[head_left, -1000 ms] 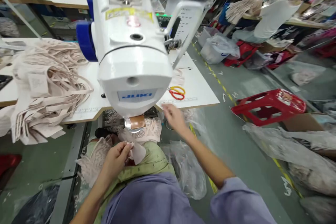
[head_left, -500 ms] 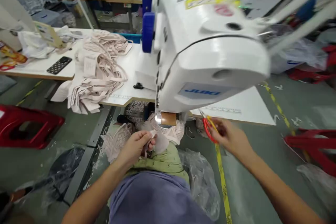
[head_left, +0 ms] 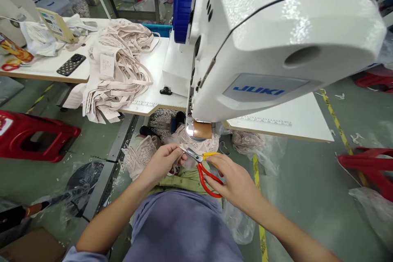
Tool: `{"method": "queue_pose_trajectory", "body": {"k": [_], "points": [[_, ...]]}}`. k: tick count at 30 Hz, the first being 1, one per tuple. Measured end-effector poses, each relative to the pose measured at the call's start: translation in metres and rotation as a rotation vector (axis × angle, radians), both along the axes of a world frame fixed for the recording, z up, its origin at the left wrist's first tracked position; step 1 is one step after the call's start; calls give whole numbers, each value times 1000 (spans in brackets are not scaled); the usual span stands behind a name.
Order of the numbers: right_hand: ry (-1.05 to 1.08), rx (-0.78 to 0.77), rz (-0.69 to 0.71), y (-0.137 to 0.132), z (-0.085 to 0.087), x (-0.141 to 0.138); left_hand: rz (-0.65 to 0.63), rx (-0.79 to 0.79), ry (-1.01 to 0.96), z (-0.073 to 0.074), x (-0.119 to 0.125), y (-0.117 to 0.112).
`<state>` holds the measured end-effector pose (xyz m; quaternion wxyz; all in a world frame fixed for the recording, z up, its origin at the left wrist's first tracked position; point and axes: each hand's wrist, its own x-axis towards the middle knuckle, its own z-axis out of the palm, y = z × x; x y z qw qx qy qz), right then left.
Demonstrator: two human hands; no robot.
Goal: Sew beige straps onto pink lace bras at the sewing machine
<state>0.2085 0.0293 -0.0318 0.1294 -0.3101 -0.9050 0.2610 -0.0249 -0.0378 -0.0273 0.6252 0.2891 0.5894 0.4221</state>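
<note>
Between the pinched fingers of my left hand point(head_left: 167, 161) is a piece of pale fabric point(head_left: 181, 147), mostly hidden by the fingers. My right hand point(head_left: 231, 176) grips scissors point(head_left: 199, 163) with one red and one yellow handle. Their blade tips point left and meet the edge of the fabric at my left fingertips; whether the blades are apart I cannot tell. Both hands are over my lap, just below the front end of a white sewing machine point(head_left: 264, 57). Beige lace pieces point(head_left: 143, 155) lie on and beside my lap.
Heaped beige straps and fabric point(head_left: 119, 73) hang over the edge of the white table point(head_left: 147, 108) at left. A phone point(head_left: 71, 64) lies beyond them. Red stools point(head_left: 37, 135) stand left and right. Plastic bags point(head_left: 239, 221) lie on the floor.
My right hand has brought the scissors leftward from beside the table edge to the fabric in my left hand. The view has shifted closer to the sewing machine.
</note>
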Motion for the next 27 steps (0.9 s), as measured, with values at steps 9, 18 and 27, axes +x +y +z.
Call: {"method": "queue_pose_trajectory", "body": {"k": [9,18,27], "points": [[-37,-209,-75,-2,-4,14,56,-16,-54,8,-5,-2],[-9,-336,-128,-14,0,4,165,15,-144,-8,-4,-4],[-28,-370,-128,-4,-1,-21,107,47,117,-10,-6,-8]]}}
